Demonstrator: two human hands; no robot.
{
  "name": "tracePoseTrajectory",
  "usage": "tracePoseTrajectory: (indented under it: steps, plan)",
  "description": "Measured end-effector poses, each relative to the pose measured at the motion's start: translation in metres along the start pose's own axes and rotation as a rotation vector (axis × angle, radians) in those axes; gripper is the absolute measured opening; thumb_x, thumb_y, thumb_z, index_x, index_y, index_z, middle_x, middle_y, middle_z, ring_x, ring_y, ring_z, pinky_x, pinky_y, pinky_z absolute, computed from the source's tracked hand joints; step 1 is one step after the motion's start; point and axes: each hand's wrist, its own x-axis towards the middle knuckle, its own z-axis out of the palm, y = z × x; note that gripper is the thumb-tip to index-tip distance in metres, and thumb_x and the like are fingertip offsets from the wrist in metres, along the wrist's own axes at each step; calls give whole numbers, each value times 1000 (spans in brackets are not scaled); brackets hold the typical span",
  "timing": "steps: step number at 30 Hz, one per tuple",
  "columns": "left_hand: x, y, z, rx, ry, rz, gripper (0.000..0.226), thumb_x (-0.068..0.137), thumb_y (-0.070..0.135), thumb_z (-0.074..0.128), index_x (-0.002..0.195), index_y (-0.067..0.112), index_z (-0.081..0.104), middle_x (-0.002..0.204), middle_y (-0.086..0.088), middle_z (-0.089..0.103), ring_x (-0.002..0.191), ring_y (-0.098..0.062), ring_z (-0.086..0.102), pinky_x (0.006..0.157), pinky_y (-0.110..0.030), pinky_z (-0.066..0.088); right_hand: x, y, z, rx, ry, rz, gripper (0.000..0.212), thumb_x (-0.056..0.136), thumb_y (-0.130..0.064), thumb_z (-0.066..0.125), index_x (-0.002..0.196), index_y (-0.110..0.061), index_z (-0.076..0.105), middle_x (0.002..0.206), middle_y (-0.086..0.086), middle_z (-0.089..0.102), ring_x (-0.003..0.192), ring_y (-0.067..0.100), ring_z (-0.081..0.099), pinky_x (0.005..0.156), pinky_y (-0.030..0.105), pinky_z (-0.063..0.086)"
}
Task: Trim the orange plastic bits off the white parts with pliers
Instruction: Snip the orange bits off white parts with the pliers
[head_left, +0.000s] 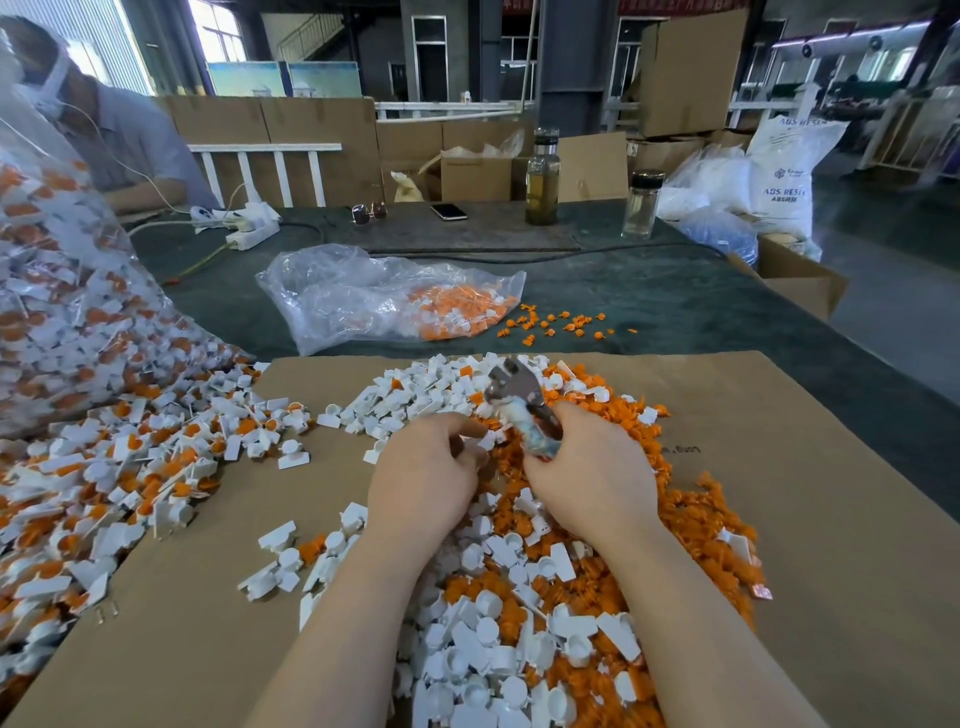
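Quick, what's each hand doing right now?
Left hand: pinches a small white part.
Right hand: grips the pliers by the handles.

Head camera – looks forward, down – close over cardboard sheet (779, 467).

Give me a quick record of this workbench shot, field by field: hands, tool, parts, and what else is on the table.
right hand: grips the pliers by the handles, head pointing away
left hand: pinches a small white part beside the pliers
work surface: cardboard sheet
untrimmed parts: white-and-orange pile at left
cut orange bits: heaped at right
far table: clear bag, two bottles, phone, sunglasses
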Motion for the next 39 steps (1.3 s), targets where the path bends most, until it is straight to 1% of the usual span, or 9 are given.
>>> tracePoseTrajectory:
  steps: [3,6,8,14,18,22,25,35,39]
  plan:
    - [2,1,-2,-110,38,-36,24,95,22,62,115,31,70,97,11,65,81,-9,61,63,-15,39,3,0,-5,128,51,19,15,87,-36,61,86,-30,47,72,-16,51,62,4,51,47,19,35]
    - [2,4,-3,-207,-1,-77,22,96,24,62,115,27,70,94,11,65,86,-11,64,72,-22,46,4,0,-8,266,68,28,16,85,-32,64,83,-29,48,74,-14,53,64,5,52,50,19,33]
    - [2,6,-3,-298,-34,-94,15,94,25,64,108,26,71,93,7,69,85,-11,65,73,-23,50,3,0,-9,364,69,34,15,85,-29,65,85,-29,50,76,-15,55,66,5,53,52,20,34]
    - [0,14,-5,-650,-86,-227,10,89,25,73,84,20,66,68,5,72,53,-2,60,55,-17,51,2,-2,-9,593,62,17,14,86,-22,65,99,-26,64,78,-11,63,64,4,55,55,17,39]
    - [-2,17,-8,-846,-112,-283,13,85,15,74,76,15,65,68,0,73,62,-9,66,60,-23,51,1,-4,-9,666,66,8,17,85,-26,69,102,-27,64,87,-13,66,79,2,62,66,20,51]
    - [-2,17,-8,-947,-131,-328,10,84,7,73,76,11,67,70,-4,70,69,-16,65,69,-32,56,-1,-7,-10,691,92,-22,20,82,-25,75,90,-35,60,80,-18,63,79,-9,59,62,6,44]
    - [-4,19,-9,-1025,-157,-326,10,82,3,73,76,8,67,70,-10,70,71,-20,65,74,-38,55,-2,-8,-11,701,103,-41,24,81,-23,77,89,-37,59,79,-19,64,79,-9,60,63,4,43]
    - [-4,21,-12,-1146,-188,-357,9,82,2,74,89,0,67,76,-16,74,70,-17,71,65,-25,59,-2,-7,-9,674,156,-54,12,88,-27,69,99,-25,66,82,-17,66,81,-6,61,65,6,45]
    - [-4,21,-12,-1186,-176,-387,18,82,0,74,97,-5,67,77,-17,74,69,-17,73,60,-22,59,-2,-8,-9,677,211,-44,10,87,-29,70,94,-28,63,78,-15,65,78,-5,60,66,5,43]
